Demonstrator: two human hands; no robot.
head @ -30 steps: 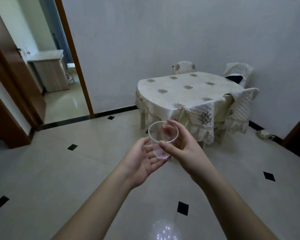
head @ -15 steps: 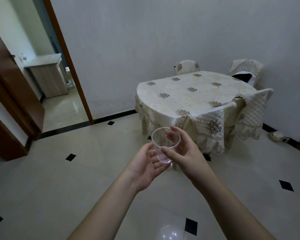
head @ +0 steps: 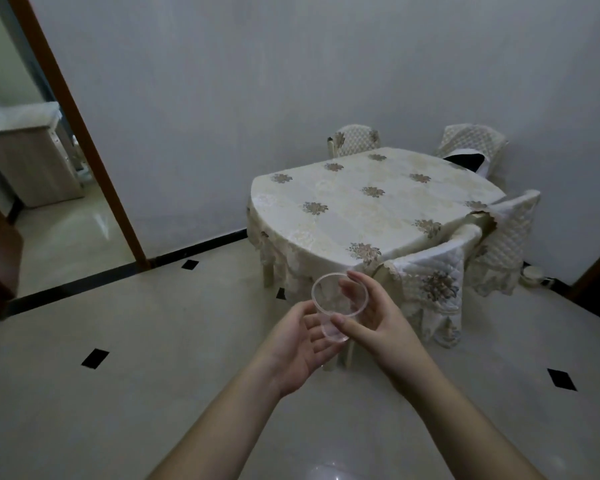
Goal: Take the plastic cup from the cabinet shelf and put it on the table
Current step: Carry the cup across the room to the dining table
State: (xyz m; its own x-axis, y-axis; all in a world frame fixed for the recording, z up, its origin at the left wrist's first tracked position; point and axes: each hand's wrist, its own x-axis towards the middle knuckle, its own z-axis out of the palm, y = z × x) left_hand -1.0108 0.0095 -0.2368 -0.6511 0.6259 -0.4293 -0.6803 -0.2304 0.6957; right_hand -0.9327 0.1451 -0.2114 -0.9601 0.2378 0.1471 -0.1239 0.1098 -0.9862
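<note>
A clear plastic cup (head: 333, 306) is held upright in front of me, above the floor and short of the table. My right hand (head: 378, 323) grips it, thumb on the near side and fingers around the far side. My left hand (head: 300, 344) lies palm up just under and beside the cup's base, fingers touching it. The table (head: 347, 216), covered with a cream cloth with brown flower prints, stands ahead and to the right against the wall.
Quilt-covered chairs surround the table; the nearest chair (head: 426, 285) is just right of my hands. A doorway with a brown frame (head: 80, 133) opens at the left onto a room with a cabinet (head: 28, 150). The floor is pale tile with black diamonds.
The table has come nearer and shifted right in the view as I walk toward it. Both hands keep the same hold on the cup.
</note>
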